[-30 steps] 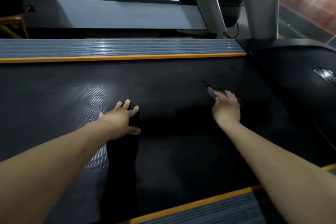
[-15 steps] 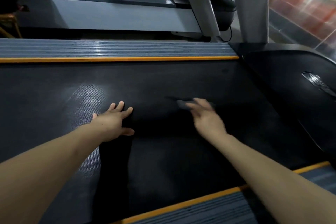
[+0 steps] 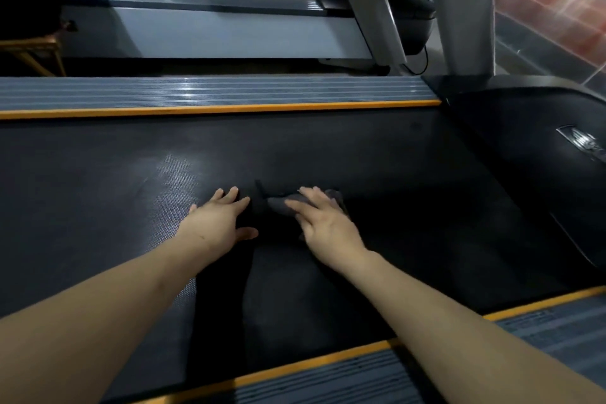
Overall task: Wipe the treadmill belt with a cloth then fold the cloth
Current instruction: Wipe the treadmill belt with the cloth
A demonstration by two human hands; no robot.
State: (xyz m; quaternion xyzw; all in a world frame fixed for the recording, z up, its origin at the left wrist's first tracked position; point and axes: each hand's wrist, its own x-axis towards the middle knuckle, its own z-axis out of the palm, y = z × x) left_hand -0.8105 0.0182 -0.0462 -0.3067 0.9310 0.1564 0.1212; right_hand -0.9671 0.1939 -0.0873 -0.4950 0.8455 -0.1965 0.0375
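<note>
I judge the wiping underway and the folding not yet begun: my right grip (image 3: 323,223) presses the cloth (image 3: 283,207) flat on the belt (image 3: 328,154), fingers nearly straight. The cloth lies under those fingertips, poking out beyond them, while my left grip (image 3: 218,223), spread flat and holding nothing, rests just beside it.

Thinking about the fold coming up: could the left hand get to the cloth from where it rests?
Probably yes. The left hand lies flat on the belt right beside the dark cloth under the right hand, with only bare belt between them.
</note>
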